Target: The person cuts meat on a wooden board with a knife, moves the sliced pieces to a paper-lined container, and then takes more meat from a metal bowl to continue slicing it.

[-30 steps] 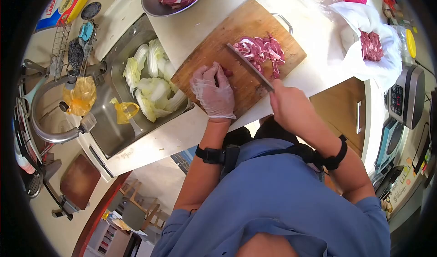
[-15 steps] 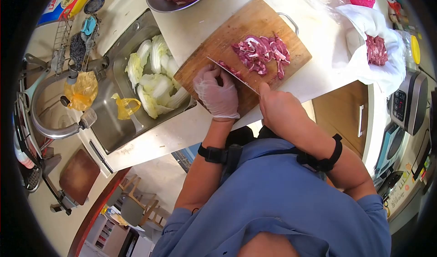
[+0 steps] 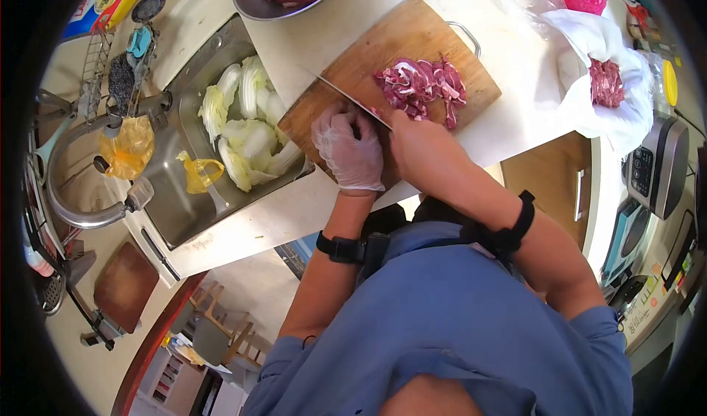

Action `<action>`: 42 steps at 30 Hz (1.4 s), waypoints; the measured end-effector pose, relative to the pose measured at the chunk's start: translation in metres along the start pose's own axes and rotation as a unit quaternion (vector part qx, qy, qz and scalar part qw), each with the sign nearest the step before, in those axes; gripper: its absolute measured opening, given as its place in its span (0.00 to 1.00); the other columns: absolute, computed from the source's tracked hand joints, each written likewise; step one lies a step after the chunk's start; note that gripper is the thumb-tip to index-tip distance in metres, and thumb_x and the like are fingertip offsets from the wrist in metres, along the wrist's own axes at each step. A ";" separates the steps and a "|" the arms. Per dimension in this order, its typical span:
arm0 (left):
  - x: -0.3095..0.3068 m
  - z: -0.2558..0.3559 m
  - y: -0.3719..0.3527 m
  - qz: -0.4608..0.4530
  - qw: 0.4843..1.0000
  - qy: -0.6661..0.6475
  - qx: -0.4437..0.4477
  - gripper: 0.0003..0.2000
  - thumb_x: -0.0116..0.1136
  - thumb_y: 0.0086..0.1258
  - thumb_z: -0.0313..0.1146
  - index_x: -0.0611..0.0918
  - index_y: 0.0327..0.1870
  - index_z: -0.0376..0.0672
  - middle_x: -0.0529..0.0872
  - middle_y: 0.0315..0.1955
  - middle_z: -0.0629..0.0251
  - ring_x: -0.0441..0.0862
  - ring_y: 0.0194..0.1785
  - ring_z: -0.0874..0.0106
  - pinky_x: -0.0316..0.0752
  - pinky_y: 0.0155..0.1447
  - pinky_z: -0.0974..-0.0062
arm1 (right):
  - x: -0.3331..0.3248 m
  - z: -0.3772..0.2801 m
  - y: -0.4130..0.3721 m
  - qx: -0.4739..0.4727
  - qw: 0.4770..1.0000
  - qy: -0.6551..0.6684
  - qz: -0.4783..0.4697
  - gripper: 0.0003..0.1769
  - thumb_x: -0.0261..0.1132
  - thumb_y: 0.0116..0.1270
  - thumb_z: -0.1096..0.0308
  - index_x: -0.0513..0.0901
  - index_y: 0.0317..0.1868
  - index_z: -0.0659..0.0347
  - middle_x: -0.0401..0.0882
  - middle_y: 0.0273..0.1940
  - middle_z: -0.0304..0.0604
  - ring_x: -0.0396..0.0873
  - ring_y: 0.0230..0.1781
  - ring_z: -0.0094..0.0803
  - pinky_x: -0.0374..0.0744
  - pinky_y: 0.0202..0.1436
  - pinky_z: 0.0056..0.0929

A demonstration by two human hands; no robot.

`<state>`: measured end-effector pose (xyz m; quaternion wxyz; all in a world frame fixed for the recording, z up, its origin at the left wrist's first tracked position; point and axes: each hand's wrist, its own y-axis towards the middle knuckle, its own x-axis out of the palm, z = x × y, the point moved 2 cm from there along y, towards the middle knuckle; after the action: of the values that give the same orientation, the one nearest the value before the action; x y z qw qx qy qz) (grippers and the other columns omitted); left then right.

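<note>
A wooden cutting board (image 3: pixel 353 55) lies on the counter, with a pile of sliced red meat (image 3: pixel 420 84) on its right part. My right hand (image 3: pixel 420 147), bare, is closed on the handle of a knife (image 3: pixel 346 98), whose blade points up and left across the board. Just below the blade, my left hand (image 3: pixel 350 147) wears a clear glove and rests on the board with its fingers curled. Its fingertips are against the blade side, and a little meat shows between blade and hand. Whatever lies under the left fingers is mostly hidden.
Left of the board, a sink (image 3: pixel 180 195) holds cabbage (image 3: pixel 250 140) and a yellow bag piece (image 3: pixel 199 173) under a curved faucet (image 3: pixel 70 210). A metal bowl (image 3: pixel 247 7) with meat stands behind. On the right, a white bag (image 3: pixel 582 33) holds more meat (image 3: pixel 606 84).
My right hand and the knife have moved up and left, so the blade tip now reaches past the board's upper left edge. My left hand has barely moved.
</note>
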<state>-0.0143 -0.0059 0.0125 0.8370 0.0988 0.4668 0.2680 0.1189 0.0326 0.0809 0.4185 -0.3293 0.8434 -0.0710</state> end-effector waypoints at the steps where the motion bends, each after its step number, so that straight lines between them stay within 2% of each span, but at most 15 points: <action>1: -0.001 0.000 0.000 -0.001 1.000 0.013 0.007 0.07 0.65 0.62 0.24 0.78 0.36 0.39 0.83 0.43 0.53 0.77 0.48 0.53 0.71 0.54 0.54 | -0.003 0.008 -0.008 0.009 1.000 0.002 -0.001 0.09 0.58 0.69 0.71 0.72 0.42 0.71 0.82 0.29 0.67 0.83 0.35 0.64 0.80 0.40 0.57; 2: -0.001 0.000 0.000 -0.002 1.000 0.013 0.007 0.07 0.65 0.62 0.24 0.78 0.36 0.39 0.83 0.43 0.53 0.77 0.48 0.53 0.71 0.54 0.54 | -0.004 0.014 -0.015 0.017 1.000 0.005 -0.005 0.11 0.57 0.73 0.68 0.71 0.43 0.70 0.81 0.29 0.67 0.81 0.34 0.66 0.78 0.41 0.59; 5: -0.003 0.005 0.001 0.010 0.999 -0.029 -0.021 0.04 0.62 0.67 0.25 0.80 0.39 0.38 0.82 0.44 0.52 0.77 0.48 0.53 0.71 0.55 0.55 | -0.025 0.015 -0.030 0.076 0.997 0.005 0.000 0.11 0.57 0.74 0.67 0.71 0.44 0.70 0.81 0.30 0.66 0.80 0.35 0.67 0.76 0.41 0.60; 8: -0.008 0.004 0.001 -0.014 1.000 -0.014 -0.022 0.03 0.59 0.72 0.26 0.80 0.42 0.37 0.81 0.44 0.51 0.77 0.50 0.52 0.71 0.57 0.56 | -0.019 0.021 -0.032 0.019 0.999 -0.013 0.046 0.10 0.56 0.73 0.70 0.71 0.41 0.71 0.80 0.25 0.65 0.81 0.29 0.64 0.77 0.35 0.59; 11: -0.009 0.002 0.002 0.011 0.996 -0.072 -0.059 0.04 0.59 0.73 0.27 0.81 0.43 0.36 0.81 0.44 0.51 0.77 0.50 0.53 0.71 0.57 0.58 | -0.021 0.013 -0.036 0.032 0.999 0.001 0.042 0.10 0.56 0.73 0.69 0.71 0.40 0.71 0.79 0.25 0.65 0.81 0.28 0.64 0.78 0.35 0.58; 13: -0.012 0.002 0.000 0.077 0.985 -0.109 -0.114 0.04 0.61 0.71 0.26 0.80 0.42 0.36 0.80 0.43 0.50 0.77 0.50 0.52 0.71 0.58 0.58 | -0.023 0.006 -0.039 0.032 0.999 0.001 0.039 0.10 0.56 0.73 0.70 0.71 0.40 0.71 0.79 0.24 0.65 0.81 0.28 0.64 0.78 0.35 0.58; 19: -0.011 0.008 -0.007 0.016 0.996 -0.065 -0.053 0.04 0.63 0.70 0.25 0.82 0.42 0.39 0.82 0.44 0.54 0.79 0.50 0.56 0.72 0.56 0.61 | -0.019 0.006 -0.036 0.026 0.999 -0.013 0.019 0.08 0.57 0.71 0.72 0.71 0.41 0.70 0.80 0.25 0.64 0.82 0.29 0.63 0.79 0.35 0.58; 22: -0.007 0.010 -0.006 0.017 1.000 -0.017 -0.013 0.04 0.66 0.67 0.26 0.83 0.40 0.41 0.83 0.45 0.56 0.78 0.51 0.56 0.71 0.56 0.60 | -0.014 0.004 -0.034 0.022 1.000 -0.009 0.014 0.08 0.58 0.69 0.73 0.71 0.41 0.71 0.81 0.26 0.64 0.83 0.30 0.63 0.80 0.35 0.58; 25: -0.008 0.015 -0.003 -0.026 0.999 0.020 -0.011 0.06 0.68 0.63 0.27 0.83 0.39 0.42 0.83 0.45 0.57 0.77 0.51 0.54 0.69 0.58 0.58 | -0.006 0.005 -0.031 0.027 1.000 -0.014 0.009 0.07 0.58 0.66 0.75 0.71 0.41 0.70 0.81 0.26 0.64 0.83 0.30 0.63 0.80 0.35 0.57; 30: -0.004 0.010 -0.004 -0.038 0.999 0.025 0.005 0.07 0.69 0.62 0.27 0.83 0.38 0.43 0.83 0.46 0.58 0.76 0.51 0.54 0.68 0.58 0.57 | -0.002 0.014 -0.047 0.044 0.999 -0.019 -0.004 0.08 0.59 0.64 0.77 0.71 0.42 0.70 0.82 0.28 0.65 0.84 0.33 0.62 0.80 0.37 0.56; 32: -0.004 0.009 -0.003 -0.033 0.999 0.021 0.014 0.06 0.69 0.62 0.27 0.83 0.38 0.43 0.83 0.46 0.58 0.76 0.51 0.54 0.68 0.58 0.57 | -0.008 0.023 -0.059 0.092 0.994 -0.017 -0.051 0.08 0.59 0.67 0.74 0.73 0.42 0.70 0.81 0.28 0.66 0.83 0.34 0.64 0.79 0.39 0.57; 35: -0.003 0.010 -0.003 -0.029 0.999 0.008 0.020 0.05 0.68 0.64 0.26 0.84 0.39 0.43 0.83 0.46 0.58 0.76 0.51 0.55 0.68 0.57 0.59 | -0.030 0.031 -0.070 0.053 0.998 0.010 -0.040 0.09 0.58 0.70 0.70 0.74 0.41 0.70 0.80 0.29 0.66 0.81 0.35 0.66 0.78 0.42 0.59; 36: -0.004 0.012 -0.002 -0.024 1.000 0.007 0.012 0.05 0.67 0.65 0.25 0.84 0.39 0.43 0.83 0.45 0.58 0.77 0.50 0.56 0.69 0.57 0.59 | -0.040 0.034 -0.069 0.054 0.997 0.041 -0.030 0.12 0.58 0.73 0.65 0.76 0.40 0.69 0.80 0.30 0.65 0.80 0.35 0.66 0.76 0.42 0.58; 41: 0.004 0.027 0.000 -0.014 0.999 -0.029 0.034 0.07 0.65 0.67 0.24 0.84 0.44 0.42 0.85 0.43 0.57 0.80 0.48 0.56 0.72 0.55 0.60 | -0.069 0.050 -0.058 0.095 0.988 0.119 0.034 0.16 0.62 0.74 0.59 0.80 0.40 0.68 0.81 0.30 0.63 0.80 0.36 0.62 0.76 0.40 0.51; 42: 0.007 0.036 0.000 -0.032 0.998 -0.047 0.014 0.08 0.63 0.68 0.25 0.84 0.47 0.42 0.85 0.44 0.57 0.80 0.49 0.55 0.71 0.56 0.59 | -0.073 0.051 -0.057 0.094 0.983 0.139 0.074 0.17 0.62 0.74 0.59 0.80 0.40 0.68 0.81 0.31 0.63 0.81 0.36 0.62 0.77 0.40 0.51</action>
<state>0.0183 0.0011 0.0270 0.8646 0.1083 0.4336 0.2297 0.2170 0.0410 0.1191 0.3302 -0.2124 0.9050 -0.1640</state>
